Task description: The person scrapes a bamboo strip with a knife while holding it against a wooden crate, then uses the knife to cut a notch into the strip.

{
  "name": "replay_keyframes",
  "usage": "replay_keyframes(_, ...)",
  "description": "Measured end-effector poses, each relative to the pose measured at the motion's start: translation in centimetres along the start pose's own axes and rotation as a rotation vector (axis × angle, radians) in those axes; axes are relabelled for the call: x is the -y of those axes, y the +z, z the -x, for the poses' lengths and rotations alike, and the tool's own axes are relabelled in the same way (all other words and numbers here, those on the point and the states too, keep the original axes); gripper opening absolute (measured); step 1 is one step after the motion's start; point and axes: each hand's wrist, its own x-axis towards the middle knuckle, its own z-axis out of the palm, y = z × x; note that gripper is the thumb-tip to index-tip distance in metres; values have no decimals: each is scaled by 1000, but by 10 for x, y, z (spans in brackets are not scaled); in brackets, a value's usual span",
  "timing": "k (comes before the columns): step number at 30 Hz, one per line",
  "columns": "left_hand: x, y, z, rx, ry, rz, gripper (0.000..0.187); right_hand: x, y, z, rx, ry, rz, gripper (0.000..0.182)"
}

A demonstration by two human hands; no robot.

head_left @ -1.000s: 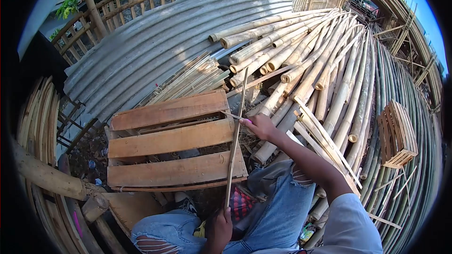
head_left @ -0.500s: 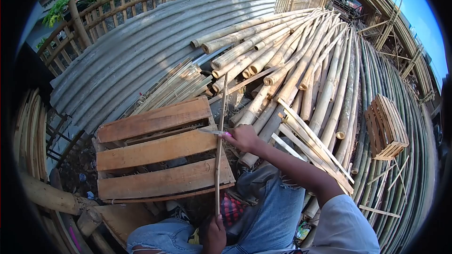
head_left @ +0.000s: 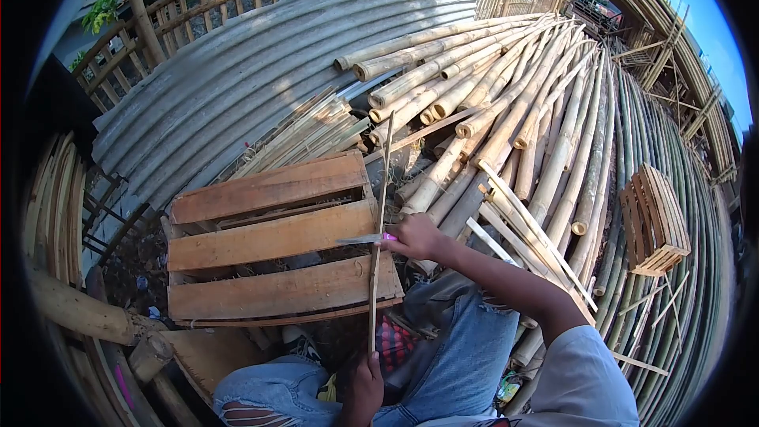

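Note:
My right hand (head_left: pixel 417 237) is closed around the pink handle of a knife (head_left: pixel 360 239). The blade points left and lies across a long, thin bamboo strip (head_left: pixel 380 198), touching it. Down at my lap, my left hand (head_left: pixel 365 387) grips the lower end of that strip, which stands nearly upright in view. Just left of the strip is a wooden crate (head_left: pixel 269 241) with wide slats, below the level of the blade. My jeans (head_left: pixel 466 348) show on both sides of the left hand.
Bamboo poles (head_left: pixel 506 126) are piled ahead, with split strips (head_left: pixel 538 237) at the right. A second crate (head_left: pixel 655 221) rests on greenish poles. Corrugated sheeting (head_left: pixel 277 63) stands at the left, and a thick bamboo pole (head_left: pixel 79 308) lies near my left side.
My right hand and the knife have moved down along the strip, toward me. The left hand still grips the lower end. The whole view has shifted slightly.

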Motion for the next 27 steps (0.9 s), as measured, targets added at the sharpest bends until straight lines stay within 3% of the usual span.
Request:
replay_keyframes(4,4,2,1,-21,42,-17,45,-27,-2,-19,-180,193,-94,60)
replay_keyframes(10,5,-3,0,65,2,76,47,-65,-6,-35,-212,255,85,62)
replay_keyframes(18,-4,-9,-5,-4,-4,26,43,-94,-4,-31,-230,223,301,62)
replay_keyframes(22,-7,-6,-5,8,-34,17,49,-71,-20,-31,-214,294,213,63)
replay_keyframes(24,-5,-4,-3,6,-41,16,51,-57,-7,-31,-292,344,3,64)
replay_keyframes(27,4,1,-2,-21,14,20,51,-31,4,-17,-218,220,-82,62)
